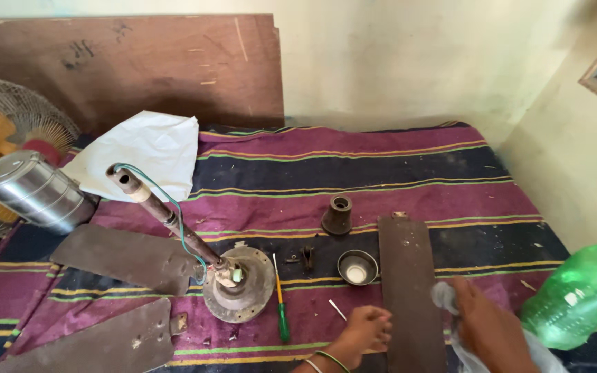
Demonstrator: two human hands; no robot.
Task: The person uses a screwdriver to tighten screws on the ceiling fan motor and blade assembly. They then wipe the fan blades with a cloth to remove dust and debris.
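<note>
A detached brown fan blade [408,283] lies lengthwise on the striped purple cloth [381,166]. My right hand [485,324] presses a pale grey rag [443,295] against the blade's right edge. My left hand [364,330] rests with curled fingers on the cloth just left of the blade, holding nothing that I can see. A ceiling fan motor [240,283] with its downrod [160,211] and green wire sits to the left, two more blades [129,257] beside it.
A green-handled screwdriver [281,311], a small metal bowl [357,267], a dark cone-shaped cover [338,215] and loose screws lie near the motor. A green plastic bottle [582,293] is at the right, a metal canister [32,190], white cloth [150,148] and table fan [8,128] at the left.
</note>
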